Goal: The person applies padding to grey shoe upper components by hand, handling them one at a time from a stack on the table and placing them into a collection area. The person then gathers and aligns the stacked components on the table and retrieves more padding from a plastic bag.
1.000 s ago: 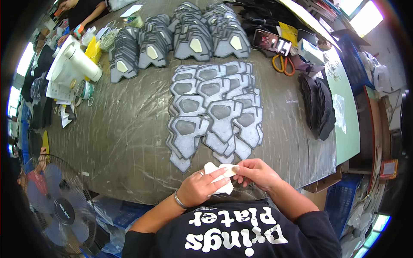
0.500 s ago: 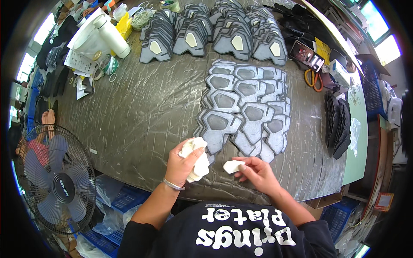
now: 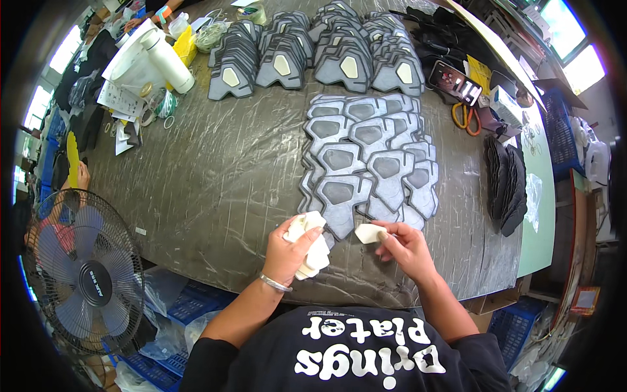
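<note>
My left hand (image 3: 285, 256) is closed around a bundle of cream foam pads (image 3: 314, 253), held above the near part of the table. In my right hand (image 3: 406, 252) a single cream five-sided foam pad (image 3: 369, 233) is pinched between thumb and fingers. Just beyond both hands lie overlapping rows of grey shaped pieces (image 3: 339, 196), each with a darker recess of similar outline. Farther back stand several stacks of like grey pieces (image 3: 228, 90); the front piece of each has a cream pad (image 3: 282, 65) in its recess.
A standing fan (image 3: 95, 281) is at the left, beside another person's hand (image 3: 83, 176). A white bottle (image 3: 167, 62) stands at the back left. Orange scissors (image 3: 466, 119), a phone (image 3: 455, 83) and black stacked pieces (image 3: 505, 186) lie at the right. Blue crates (image 3: 516, 326) sit below the table.
My right hand has moved the single pad slightly forward and right, nearer the grey pieces. My left hand has shifted a little right with its bundle. The other person's hand now shows something yellow.
</note>
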